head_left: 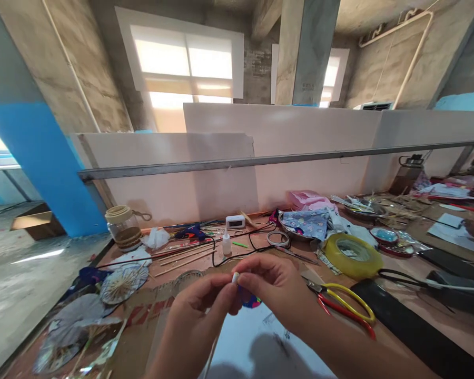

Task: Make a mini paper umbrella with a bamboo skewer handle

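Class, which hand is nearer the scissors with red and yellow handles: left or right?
Right. The right hand is just left of the scissors; the left hand is farther left.

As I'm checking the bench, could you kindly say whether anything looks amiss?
Nothing looks plainly spilled or damaged. The patterned cloth lies crumpled, which seems untidy, and the scissors lie loose beside the right hand.

head-worn view faces forward and down, bench (405,301) close below
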A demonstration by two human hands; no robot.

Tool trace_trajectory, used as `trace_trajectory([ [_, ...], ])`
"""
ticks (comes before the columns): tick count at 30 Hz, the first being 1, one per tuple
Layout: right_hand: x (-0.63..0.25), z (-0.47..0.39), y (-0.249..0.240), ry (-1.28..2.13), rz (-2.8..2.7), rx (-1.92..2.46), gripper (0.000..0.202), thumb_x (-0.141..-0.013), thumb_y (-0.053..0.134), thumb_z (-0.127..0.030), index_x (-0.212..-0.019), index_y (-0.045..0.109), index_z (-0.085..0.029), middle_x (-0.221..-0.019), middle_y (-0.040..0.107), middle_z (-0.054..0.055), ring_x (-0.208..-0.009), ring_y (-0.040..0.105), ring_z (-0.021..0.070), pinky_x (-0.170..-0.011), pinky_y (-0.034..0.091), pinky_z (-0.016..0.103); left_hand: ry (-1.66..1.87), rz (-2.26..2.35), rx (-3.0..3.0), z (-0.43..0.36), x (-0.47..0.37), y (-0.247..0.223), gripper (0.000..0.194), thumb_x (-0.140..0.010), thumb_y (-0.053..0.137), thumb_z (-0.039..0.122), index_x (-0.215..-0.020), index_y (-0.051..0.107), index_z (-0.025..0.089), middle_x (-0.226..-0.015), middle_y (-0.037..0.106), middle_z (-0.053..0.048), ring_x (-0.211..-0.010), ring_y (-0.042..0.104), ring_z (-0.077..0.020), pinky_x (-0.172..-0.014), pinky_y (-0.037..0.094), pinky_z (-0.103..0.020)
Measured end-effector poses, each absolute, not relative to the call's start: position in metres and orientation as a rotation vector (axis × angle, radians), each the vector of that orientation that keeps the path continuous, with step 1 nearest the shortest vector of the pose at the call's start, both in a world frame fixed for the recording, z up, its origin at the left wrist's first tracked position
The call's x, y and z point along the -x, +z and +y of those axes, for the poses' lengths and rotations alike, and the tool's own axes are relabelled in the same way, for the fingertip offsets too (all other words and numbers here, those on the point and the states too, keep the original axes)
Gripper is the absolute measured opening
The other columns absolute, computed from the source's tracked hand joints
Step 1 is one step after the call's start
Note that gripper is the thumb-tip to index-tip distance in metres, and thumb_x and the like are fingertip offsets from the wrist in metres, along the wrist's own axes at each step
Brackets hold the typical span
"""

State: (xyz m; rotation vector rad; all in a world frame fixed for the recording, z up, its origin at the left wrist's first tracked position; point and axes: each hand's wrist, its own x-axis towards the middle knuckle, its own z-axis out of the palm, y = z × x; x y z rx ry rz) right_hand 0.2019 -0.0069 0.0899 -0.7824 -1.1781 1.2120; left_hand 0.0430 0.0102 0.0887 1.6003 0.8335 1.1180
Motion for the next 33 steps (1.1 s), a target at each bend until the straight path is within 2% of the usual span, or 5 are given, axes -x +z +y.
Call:
trace_trajectory([
  [8, -0.203, -0.003, 0.093, 1.394, -1.161, 0.661, 0.019, -0.08, 0.077, -0.035, -0.085, 0.074, -0.016, -0.058, 0.068, -0.001, -0.054, 0.066, 0.0105, -0.056, 0.053, 0.023, 1.091, 0.772, -1.62, 0.013, -0.048, 0.093, 0.03, -0.086, 0.064, 0.038, -0.066, 0.068, 0.016, -0.061, 0.067, -0.003, -0.058, 0.061, -0.0126, -0.055, 0.052, -0.019],
  [16, -0.204, -0.007, 0.092, 1.333, -1.136, 0.731, 0.019, -0.08, 0.077, -0.034, -0.086, 0.072, -0.017, -0.065, 0.069, -0.002, -0.056, 0.066, 0.0114, -0.056, 0.054, 0.026, 1.106, 0.815, -1.509, 0.011, -0.049, 0.091, 0.018, -0.079, 0.074, 0.034, -0.082, 0.076, 0.016, -0.064, 0.071, -0.004, -0.06, 0.064, -0.0148, -0.057, 0.055, -0.023],
  [24, -0.201, -0.004, 0.084, 1.296, -1.184, 0.822, 0.027, -0.081, 0.076, -0.042, -0.093, 0.068, -0.02, -0.066, 0.065, -0.003, -0.059, 0.06, 0.0104, -0.057, 0.048, 0.024, 1.182, 0.758, -1.341, 0.01, -0.049, 0.1, 0.019, -0.074, 0.08, 0.035, -0.076, 0.076, 0.017, -0.058, 0.07, -0.001, -0.055, 0.063, -0.0129, -0.054, 0.055, -0.021],
  [30, -0.213, -0.01, 0.089, 1.076, -1.413, 0.833, 0.048, -0.082, 0.069, -0.059, -0.11, 0.066, -0.02, -0.084, 0.065, 0.004, -0.079, 0.063, 0.0165, -0.062, 0.048, 0.026, 1.186, 0.823, -1.401, 0.014, -0.045, 0.095, 0.015, -0.076, 0.079, 0.033, -0.078, 0.076, 0.019, -0.061, 0.071, 0.0, -0.057, 0.064, -0.0118, -0.056, 0.055, -0.02],
  [33, -0.212, -0.012, 0.091, 1.026, -1.418, 0.879, 0.05, -0.079, 0.072, -0.06, -0.108, 0.065, -0.02, -0.086, 0.066, 0.004, -0.079, 0.064, 0.0172, -0.063, 0.049, 0.027, 1.197, 0.878, -1.467, 0.014, -0.044, 0.087, 0.014, -0.078, 0.077, 0.033, -0.082, 0.076, 0.02, -0.068, 0.074, -0.001, -0.062, 0.067, -0.0129, -0.06, 0.056, -0.021],
])
